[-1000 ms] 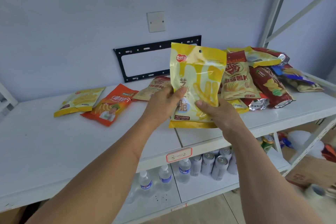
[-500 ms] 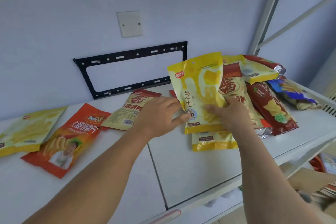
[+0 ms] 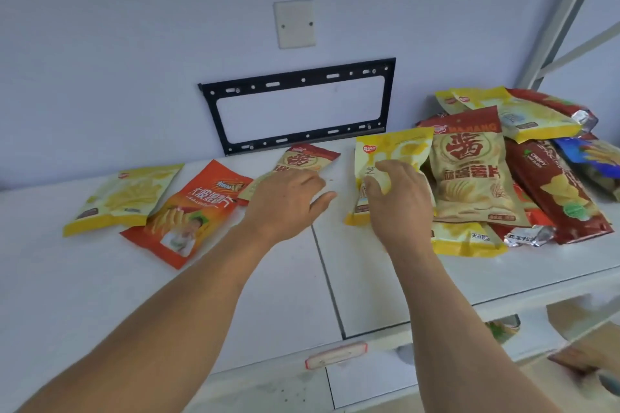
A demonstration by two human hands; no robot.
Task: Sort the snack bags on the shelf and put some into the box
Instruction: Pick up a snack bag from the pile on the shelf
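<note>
Both hands over the shelf; our right hand (image 3: 397, 196) on a yellow bag (image 3: 392, 157), our left hand (image 3: 288, 199) free.

Right fingers curl over the yellow bag's middle, gripping it near the shelf (image 3: 100, 295) surface, at the left edge of the pile (image 3: 523, 178); whether the bag lies flat we cannot tell. Left hand hovers just left of it, fingers loosely spread, nothing held, partly covering a tan bag (image 3: 305, 157) with a red top. Further left lie an orange bag (image 3: 194, 211) and a pale yellow bag (image 3: 124, 196), side by side, edges touching or overlapping. Pile on the right: a tan bag with a large red character on top, dark red, yellow and blue bags beneath and behind. On the wall, a black bracket (image 3: 298, 80) and a blank plate (image 3: 294, 23). The box we cannot make out.
</note>
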